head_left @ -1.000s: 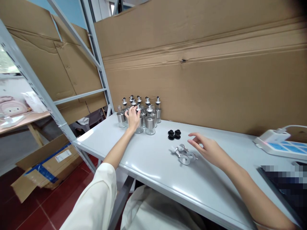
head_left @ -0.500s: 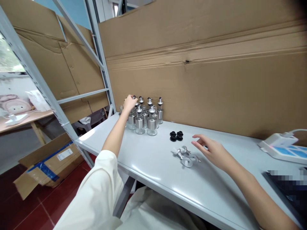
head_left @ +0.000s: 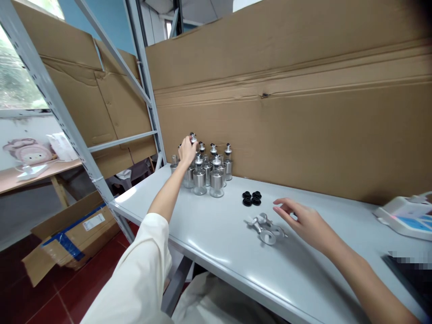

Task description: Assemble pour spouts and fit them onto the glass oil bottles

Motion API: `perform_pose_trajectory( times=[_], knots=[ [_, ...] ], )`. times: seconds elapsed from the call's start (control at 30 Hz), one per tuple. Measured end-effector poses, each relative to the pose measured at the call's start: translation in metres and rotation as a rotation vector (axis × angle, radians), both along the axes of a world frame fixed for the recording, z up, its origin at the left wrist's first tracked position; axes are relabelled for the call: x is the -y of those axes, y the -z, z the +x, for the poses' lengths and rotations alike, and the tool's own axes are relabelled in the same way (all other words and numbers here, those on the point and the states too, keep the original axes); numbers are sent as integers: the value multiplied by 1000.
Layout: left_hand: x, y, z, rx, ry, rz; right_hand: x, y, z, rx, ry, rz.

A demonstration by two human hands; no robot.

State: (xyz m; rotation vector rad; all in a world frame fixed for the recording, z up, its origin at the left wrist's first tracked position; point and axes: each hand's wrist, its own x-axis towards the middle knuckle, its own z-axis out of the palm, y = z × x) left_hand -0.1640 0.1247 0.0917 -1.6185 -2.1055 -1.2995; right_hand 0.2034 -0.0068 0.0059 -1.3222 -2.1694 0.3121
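Observation:
At the back left of the table, my left hand [head_left: 187,151] is closed around the neck of a glass bottle with a steel-and-black pourer top [head_left: 193,137]. Its body is mostly hidden behind my hand and the other bottles. Around it stand several glass bottles with steel sleeves [head_left: 216,181], most topped with pourers. My right hand [head_left: 303,220] hovers over the table with fingers apart, holding nothing. Just left of it lies a small heap of silvery pourer-like parts [head_left: 267,236]. Behind these sit several black round stoppers [head_left: 251,198], close together.
A cardboard sheet [head_left: 286,135] forms a wall behind the grey table [head_left: 216,238]. A white power strip [head_left: 405,218] and a dark flat object [head_left: 405,279] are at the right. A metal shelf post [head_left: 84,155] rises at the left, with an open carton [head_left: 74,238] on the floor.
My left hand has risen slightly, and the pourer top in it now stands higher above its neighbours. My right hand stays near the silvery parts. The view has tilted up a little.

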Motion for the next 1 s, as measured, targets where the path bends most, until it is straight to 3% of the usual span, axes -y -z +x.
perform_pose_trajectory(
  times=[0.17, 0.27, 0.33, 0.4, 0.53, 0.63, 0.7, 1.0],
  knots=[
    [-6, -39, -9, 218, 144, 736, 1, -2, -2, 6, -5, 30],
    [6, -59, -21, 233, 286, 909, 0, -2, -2, 12, -3, 23],
    [22, -59, -28, 194, 351, 897, 0, -1, -2, 15, -2, 16],
    [41, -46, -32, 157, 381, 849, 0, -1, -2, 12, -5, 16],
    [65, 9, -39, 128, 311, 762, 1, -1, -3, 14, -12, 9],
    [63, 49, -43, 113, 202, 658, 2, -3, -3, 17, -8, -5],
    [56, 67, -44, 118, 184, 589, 2, -4, -3, 14, -6, -8],
    [23, 92, -48, 121, 283, 404, 2, -2, -2, 20, -2, -34]
  ],
)
